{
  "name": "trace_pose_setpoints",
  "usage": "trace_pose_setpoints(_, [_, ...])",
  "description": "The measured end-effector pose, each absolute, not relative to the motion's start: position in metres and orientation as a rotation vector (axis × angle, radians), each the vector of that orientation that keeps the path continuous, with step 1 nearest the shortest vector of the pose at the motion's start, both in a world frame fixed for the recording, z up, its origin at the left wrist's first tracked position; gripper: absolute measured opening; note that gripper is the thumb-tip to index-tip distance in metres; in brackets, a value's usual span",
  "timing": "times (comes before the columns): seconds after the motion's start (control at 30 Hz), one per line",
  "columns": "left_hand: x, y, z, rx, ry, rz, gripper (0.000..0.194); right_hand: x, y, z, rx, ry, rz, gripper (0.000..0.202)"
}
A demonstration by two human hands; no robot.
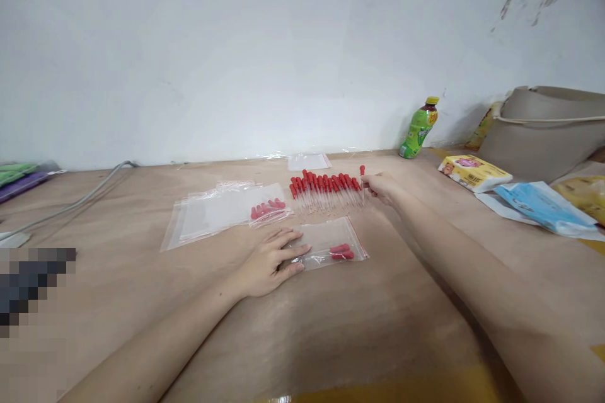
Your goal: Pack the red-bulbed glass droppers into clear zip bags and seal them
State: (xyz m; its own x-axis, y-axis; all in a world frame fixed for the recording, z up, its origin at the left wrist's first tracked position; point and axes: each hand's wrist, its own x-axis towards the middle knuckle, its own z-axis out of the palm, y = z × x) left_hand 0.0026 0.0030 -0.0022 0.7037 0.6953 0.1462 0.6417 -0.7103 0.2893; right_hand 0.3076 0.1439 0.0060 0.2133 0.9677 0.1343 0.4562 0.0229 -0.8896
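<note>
A row of droppers (326, 184), clear thin tubes with red rubber bulbs, lies spread in the middle of the table. At its right end my right hand (379, 186) pinches one dropper (362, 171), held upright with its red bulb on top. My left hand (273, 261) lies flat, fingers spread, on the left edge of a clear zip bag (317, 236). Inside that bag, near its zip end, are a few red bulbs (341, 252). Behind my left hand lies a stack of clear zip bags (208, 214), with several red bulbs (267, 208) at its right end.
Another clear bag (308, 162) lies by the wall. To the right stand a green bottle (418, 129), a yellow tissue pack (474, 172), a blue packet (548, 206) and a grey bag (548, 138). A grey cable (89, 197) and green and purple items (23, 179) are left.
</note>
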Motion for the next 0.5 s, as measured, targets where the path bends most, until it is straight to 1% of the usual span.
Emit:
trace_pose_setpoints(0.17, [0.002, 0.003, -0.001, 2.694, 1.059, 0.385, 0.036, 0.309, 0.102, 0.007, -1.392, -1.212, 0.88, 0.023])
trace_pose_setpoints(0.2, [0.002, 0.003, -0.001, 2.695, 1.058, 0.384, 0.036, 0.308, 0.092, 0.005, -1.337, -1.155, 0.907, 0.03])
trace_pose_setpoints(0.3, [0.002, 0.003, -0.002, 2.699, 1.062, 0.375, 0.036, 0.299, 0.061, -0.006, -1.22, -1.049, 0.983, 0.065])
trace_pose_setpoints(0.33, [0.002, 0.004, -0.002, 2.699, 1.062, 0.371, 0.037, 0.295, 0.053, -0.01, -1.213, -1.051, 0.989, 0.072])
trace_pose_setpoints(0.4, [0.001, 0.004, -0.003, 2.7, 1.058, 0.364, 0.037, 0.287, 0.041, -0.017, -1.219, -1.056, 0.991, 0.076])
trace_pose_setpoints(0.5, [0.0, 0.004, -0.003, 2.703, 1.052, 0.364, 0.036, 0.281, 0.034, -0.021, -1.212, -1.063, 0.956, 0.073])
